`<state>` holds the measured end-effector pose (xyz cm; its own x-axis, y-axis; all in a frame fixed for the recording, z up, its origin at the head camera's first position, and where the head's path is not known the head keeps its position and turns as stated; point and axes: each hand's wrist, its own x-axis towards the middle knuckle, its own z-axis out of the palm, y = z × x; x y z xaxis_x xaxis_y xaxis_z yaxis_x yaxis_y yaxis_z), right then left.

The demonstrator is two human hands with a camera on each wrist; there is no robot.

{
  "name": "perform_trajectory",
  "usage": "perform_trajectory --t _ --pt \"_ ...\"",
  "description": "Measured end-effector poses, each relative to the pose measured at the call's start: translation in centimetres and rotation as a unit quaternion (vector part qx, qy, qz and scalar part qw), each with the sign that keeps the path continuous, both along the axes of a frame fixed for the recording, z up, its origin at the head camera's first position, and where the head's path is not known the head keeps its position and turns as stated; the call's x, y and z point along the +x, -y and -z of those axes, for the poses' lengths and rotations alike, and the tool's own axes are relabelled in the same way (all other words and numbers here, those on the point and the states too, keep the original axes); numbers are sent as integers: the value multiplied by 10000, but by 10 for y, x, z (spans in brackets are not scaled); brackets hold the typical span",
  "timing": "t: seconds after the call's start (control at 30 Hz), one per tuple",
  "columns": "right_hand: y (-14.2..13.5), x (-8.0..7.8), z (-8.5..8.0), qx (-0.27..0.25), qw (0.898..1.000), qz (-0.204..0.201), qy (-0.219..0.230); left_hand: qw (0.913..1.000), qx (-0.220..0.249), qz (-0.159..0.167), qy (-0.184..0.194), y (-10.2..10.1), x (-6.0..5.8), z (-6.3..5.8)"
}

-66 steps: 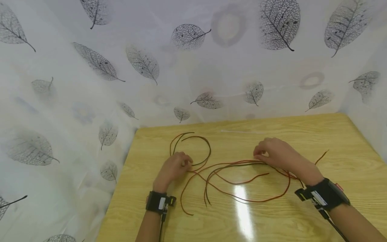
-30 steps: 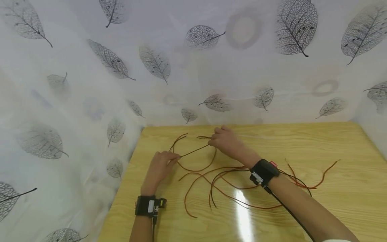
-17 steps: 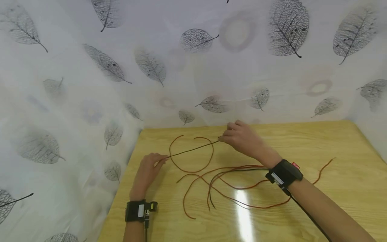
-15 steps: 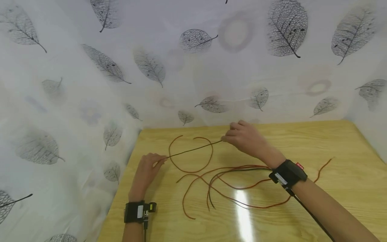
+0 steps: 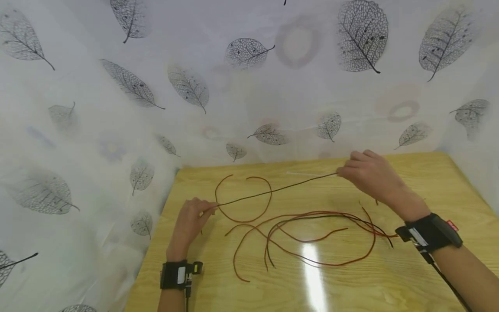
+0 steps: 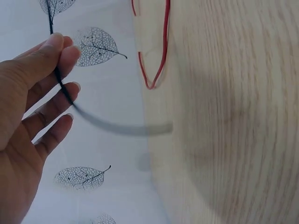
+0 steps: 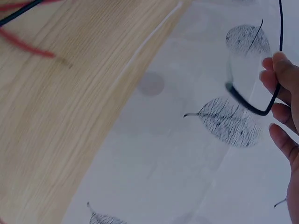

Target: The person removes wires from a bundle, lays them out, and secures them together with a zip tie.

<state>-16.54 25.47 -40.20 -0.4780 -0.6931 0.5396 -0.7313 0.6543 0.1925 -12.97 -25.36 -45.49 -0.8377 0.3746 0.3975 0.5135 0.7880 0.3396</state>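
Observation:
A black wire (image 5: 280, 189) stretches nearly straight between both hands, above the table. My left hand (image 5: 190, 219) pinches it near its left end between thumb and fingertips; a short tail curves past the fingers in the left wrist view. At the back right, my right hand (image 5: 368, 175) pinches the other end, and a bent tail of the black wire (image 7: 252, 108) hangs below the fingers. Under the taut stretch, a red wire (image 5: 242, 222) lies on the table in an open ring.
Several red wires (image 5: 312, 263) and a black wire (image 5: 300, 219) lie loosely crossed in the middle of the wood-grain table (image 5: 187, 277). A thin white strip (image 7: 149, 39) lies near the back edge. Leaf-print sheeting (image 5: 288, 95) stands behind and to the left.
Both hands have taken up the black wire from beside the red one and drawn it out. My right hand has kept moving right, lengthening the stretch; the left has stayed nearly still lately.

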Motion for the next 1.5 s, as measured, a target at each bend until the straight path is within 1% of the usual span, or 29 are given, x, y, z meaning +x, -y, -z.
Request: perform_trajectory --t 0.07,0.17,0.3,0.43,0.5,0.57,0.67,0.73,0.87,1.0,1.13,1.23,1.33,1.5 --pt "-22 8 3 -7 9998 142 146 9997 37 69 243 -4 1 2" --pt "-46 21 10 -27 9985 390 388 9986 44 180 489 -14 2 3" --pt "-65 33 18 -55 9928 847 849 9975 -166 402 551 -32 -1 6" --pt "-78 44 28 31 9813 1264 1451 9950 -262 725 631 -48 -2 13" --pt "-83 48 35 97 9780 1342 1593 9937 -214 884 660 -54 -1 16" --pt "-88 53 42 88 9779 1298 1638 9928 -178 959 697 -57 0 18" --pt "-92 56 47 73 9803 1235 1542 9917 -198 956 833 -58 3 19" --pt "-93 58 49 58 9798 1273 1539 9911 -276 889 948 -58 4 20" --pt "-91 60 56 111 9705 1461 1912 9889 -461 800 1165 -60 7 24" --pt "-88 65 66 123 9595 1531 2364 9863 -533 745 1372 -62 10 29" --pt "-83 70 73 -94 9513 1515 2681 9845 -578 670 1512 -64 12 33" --pt "-79 73 76 -160 9471 1535 2814 9833 -686 625 1567 -66 14 35" --pt "-76 75 78 -141 9454 1618 2824 9824 -762 646 1581 -70 15 36" --pt "-72 77 77 -167 9416 1716 2892 9829 -729 700 1538 -74 16 37"
